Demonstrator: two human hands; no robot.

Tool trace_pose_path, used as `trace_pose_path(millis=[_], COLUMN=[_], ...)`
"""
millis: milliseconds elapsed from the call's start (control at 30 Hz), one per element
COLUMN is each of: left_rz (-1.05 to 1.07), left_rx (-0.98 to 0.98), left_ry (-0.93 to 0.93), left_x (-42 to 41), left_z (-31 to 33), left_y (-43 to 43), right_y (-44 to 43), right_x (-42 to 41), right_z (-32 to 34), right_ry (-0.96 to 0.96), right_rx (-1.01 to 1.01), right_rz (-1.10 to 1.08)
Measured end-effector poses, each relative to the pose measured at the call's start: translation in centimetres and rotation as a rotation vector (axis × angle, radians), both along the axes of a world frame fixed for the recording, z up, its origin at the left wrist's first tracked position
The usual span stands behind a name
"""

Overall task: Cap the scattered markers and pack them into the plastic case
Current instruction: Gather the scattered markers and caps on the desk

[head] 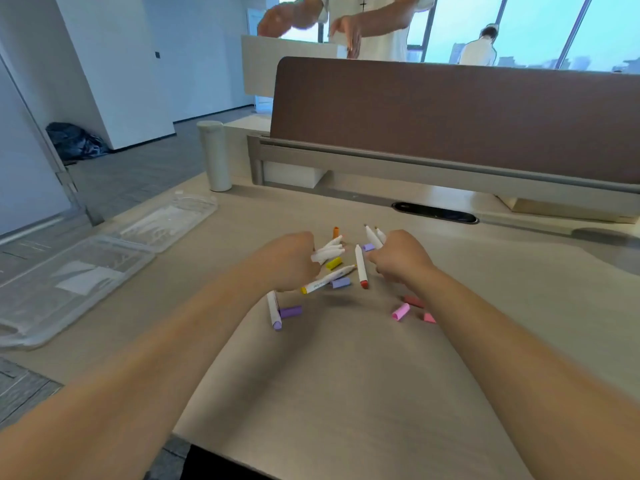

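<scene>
Several markers (pixel 360 263), beige desk (pixel 346 375), brown partition (pixel 450 116)

Open plastic case (pixel 79 268) lies on desk (pixel 346 375), left of markers (pixel 332 268).

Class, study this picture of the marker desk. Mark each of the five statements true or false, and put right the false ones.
1. The left hand grips a bunch of white markers. True.
2. The plastic case is closed. False: it lies open at the left side of the desk.
3. Loose caps lie on the desk, among them a pink cap and a purple cap. True.
4. The right hand holds nothing. False: it grips two markers, whose tips stick out beyond it.
5. The pale cylinder stands to the right of both hands. False: it stands at the back left of the desk.
</scene>
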State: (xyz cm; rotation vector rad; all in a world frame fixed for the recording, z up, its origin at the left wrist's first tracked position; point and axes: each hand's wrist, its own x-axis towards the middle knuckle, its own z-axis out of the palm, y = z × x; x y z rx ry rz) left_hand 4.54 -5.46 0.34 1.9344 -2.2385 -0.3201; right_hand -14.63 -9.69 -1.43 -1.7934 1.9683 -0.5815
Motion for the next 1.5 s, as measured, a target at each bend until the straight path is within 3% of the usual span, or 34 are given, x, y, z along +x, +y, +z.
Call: trace_pose_path(millis=[433,1000,1233,1500], left_rz=[0.095,0.025,0.188,0.421], left_rx=[0.029,0.1,0.014,0.075], left_ry=[-0.084,-0.213,0.013,0.194], left_x=[-1.2,-3.7,-1.6,2.7], left_z=[-0.4,-1.0,1.1,2.1], left_y=[-2.0,-1.1,0.2,3.9], right_y=[-0.3,1.4,2.7,4.6], right_x=[0.9,-1.7,-0.5,4.1], right_z=[-0.3,1.1,1.9,2.2], right_ry=[0.219,0.006,-0.053,-0.086], right_rx=[0.137,0.088,0.082,0.112], right_rz=[-0.017,0.005,0.04,0.154])
